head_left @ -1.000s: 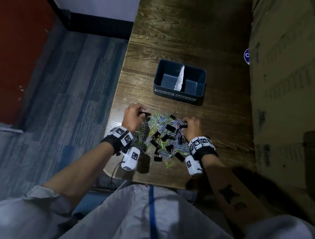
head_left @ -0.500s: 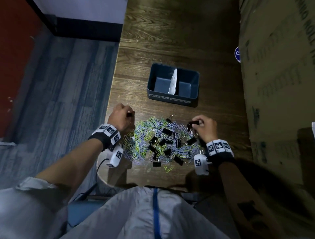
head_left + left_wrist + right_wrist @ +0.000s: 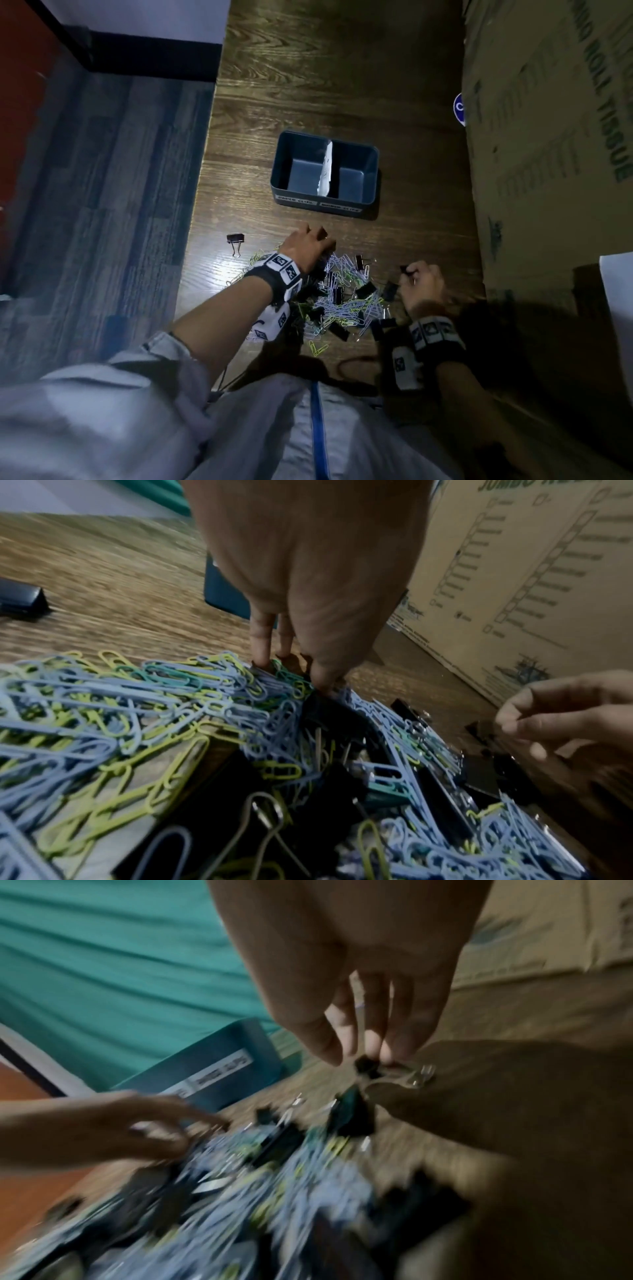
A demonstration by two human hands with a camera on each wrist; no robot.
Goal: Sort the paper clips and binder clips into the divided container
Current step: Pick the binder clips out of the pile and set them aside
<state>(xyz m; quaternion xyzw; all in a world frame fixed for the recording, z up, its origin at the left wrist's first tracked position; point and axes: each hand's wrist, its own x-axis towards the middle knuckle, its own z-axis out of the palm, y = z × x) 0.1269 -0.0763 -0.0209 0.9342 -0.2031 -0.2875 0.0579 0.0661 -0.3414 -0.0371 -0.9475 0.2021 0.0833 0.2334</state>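
A dark blue divided container (image 3: 325, 202) with a white divider stands on the wooden table, both halves bare. Nearer me lies a mixed pile of paper clips and black binder clips (image 3: 346, 301). My left hand (image 3: 308, 243) reaches down into the pile's far side. In the left wrist view its fingertips (image 3: 263, 661) dip among the paper clips (image 3: 137, 710) and the thumb touches a black binder clip (image 3: 329, 712); a pinch is not clear. My right hand (image 3: 411, 274) pinches a small black binder clip (image 3: 366, 1066) just right of the pile. One binder clip (image 3: 235, 240) lies alone at the left.
A tall cardboard box (image 3: 548, 171) walls off the table's right side. The table's left edge (image 3: 197, 205) drops to blue carpet. A white sheet (image 3: 620, 287) pokes in at the far right. Bare wood lies between the pile and the container.
My left hand left a binder clip on the table at the left and came back over the pile's far side. My right hand drew away to the right, still holding its binder clip.
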